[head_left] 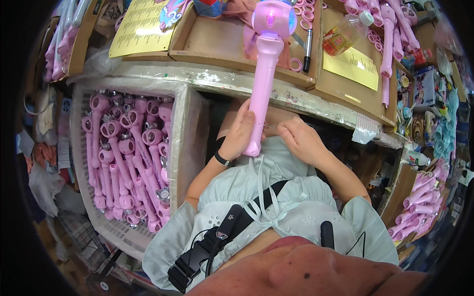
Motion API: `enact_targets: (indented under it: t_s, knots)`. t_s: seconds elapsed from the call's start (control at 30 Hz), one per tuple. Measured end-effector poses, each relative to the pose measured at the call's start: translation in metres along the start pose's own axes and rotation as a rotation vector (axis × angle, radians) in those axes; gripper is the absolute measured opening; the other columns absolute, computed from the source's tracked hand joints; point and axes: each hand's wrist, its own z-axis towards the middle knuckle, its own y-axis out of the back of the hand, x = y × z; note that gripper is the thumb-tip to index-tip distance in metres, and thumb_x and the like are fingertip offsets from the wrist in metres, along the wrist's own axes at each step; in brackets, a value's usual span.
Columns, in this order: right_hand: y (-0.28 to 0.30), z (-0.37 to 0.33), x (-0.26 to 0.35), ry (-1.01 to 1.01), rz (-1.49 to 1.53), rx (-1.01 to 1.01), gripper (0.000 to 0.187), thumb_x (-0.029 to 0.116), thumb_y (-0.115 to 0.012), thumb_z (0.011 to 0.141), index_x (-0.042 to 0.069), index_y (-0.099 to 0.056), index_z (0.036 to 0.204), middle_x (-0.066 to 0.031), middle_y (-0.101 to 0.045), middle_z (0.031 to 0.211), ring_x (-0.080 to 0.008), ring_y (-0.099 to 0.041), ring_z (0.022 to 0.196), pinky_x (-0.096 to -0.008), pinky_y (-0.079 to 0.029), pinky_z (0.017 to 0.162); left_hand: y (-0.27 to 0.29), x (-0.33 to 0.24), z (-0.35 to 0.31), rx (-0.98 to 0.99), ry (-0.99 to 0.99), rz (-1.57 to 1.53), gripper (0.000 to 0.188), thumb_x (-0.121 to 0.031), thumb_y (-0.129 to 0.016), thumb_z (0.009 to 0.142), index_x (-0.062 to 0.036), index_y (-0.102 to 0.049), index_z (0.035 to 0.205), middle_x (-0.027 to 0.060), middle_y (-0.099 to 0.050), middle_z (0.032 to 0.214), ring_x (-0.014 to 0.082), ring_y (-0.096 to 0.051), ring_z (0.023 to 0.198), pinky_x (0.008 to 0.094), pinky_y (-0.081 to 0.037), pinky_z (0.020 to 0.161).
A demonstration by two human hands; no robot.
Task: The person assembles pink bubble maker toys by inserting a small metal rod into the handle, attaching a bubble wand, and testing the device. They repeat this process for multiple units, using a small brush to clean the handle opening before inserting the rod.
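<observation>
My left hand (239, 132), with a black band at the wrist, is wrapped round the handle of a pink toy wand (265, 74). The wand stands nearly upright over my lap, and its round head glows blue-purple inside. To the right of the handle, my right hand (299, 140) is held over my lap with its fingers curled in. It is apart from the wand. Whatever its fingers may pinch is too small or hidden to name.
At left stands a white plastic basket (186, 133) full of pink wands. Along the bench lie cardboard trays (207, 54) with pink rings (306, 15), a black marker (307, 52), a bottle (343, 37) and yellow paper (351, 68). More pink parts (422, 197) fill a box at right.
</observation>
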Motion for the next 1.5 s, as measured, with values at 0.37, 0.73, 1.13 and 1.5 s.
enact_targets:
  t_s: [0.37,0.73,1.13,1.5]
  knots:
    - [0.011,-0.004,0.009,0.22,-0.135,-0.189,0.011,0.014,-0.069,0.077,0.008,-0.062,0.082,-0.0057,-0.056,0.072,-0.0249,-0.059,0.066,-0.0337,-0.047,0.056,-0.009,-0.003,-0.001,0.004,0.02,-0.066,0.05,-0.037,-0.036,0.1,-0.0097,-0.024,0.139,0.007,-0.053,0.085,0.014,-0.057,0.062,0.0267,-0.049,0.057]
    - [0.006,-0.008,0.005,-0.01,-0.106,0.002,0.015,0.015,-0.068,0.076,0.006,-0.06,0.085,-0.0077,-0.056,0.082,-0.0255,-0.058,0.072,-0.0337,-0.048,0.06,-0.011,-0.004,0.0,0.02,0.053,-0.115,0.039,-0.032,-0.041,0.099,-0.0082,-0.033,0.13,0.0067,-0.054,0.085,0.0141,-0.058,0.061,0.0272,-0.049,0.054]
    - [0.004,-0.011,0.001,0.17,-0.087,-0.2,0.017,0.01,-0.071,0.073,0.007,-0.064,0.089,-0.0074,-0.061,0.082,-0.0243,-0.06,0.068,-0.033,-0.049,0.06,-0.02,-0.019,-0.003,-0.02,0.103,-0.124,0.043,-0.026,-0.051,0.095,-0.0058,-0.033,0.129,0.0067,-0.053,0.085,0.0141,-0.058,0.06,0.0268,-0.05,0.053]
    - [-0.002,-0.032,0.007,-0.114,0.117,0.13,0.017,0.02,-0.051,0.092,0.006,-0.06,0.097,-0.0112,-0.063,0.077,-0.032,-0.061,0.066,-0.0393,-0.048,0.058,-0.025,-0.016,0.002,0.024,0.094,-0.214,0.031,-0.017,-0.05,0.094,-0.0034,-0.038,0.119,0.0113,-0.058,0.093,0.0205,-0.062,0.085,0.0336,-0.053,0.076]
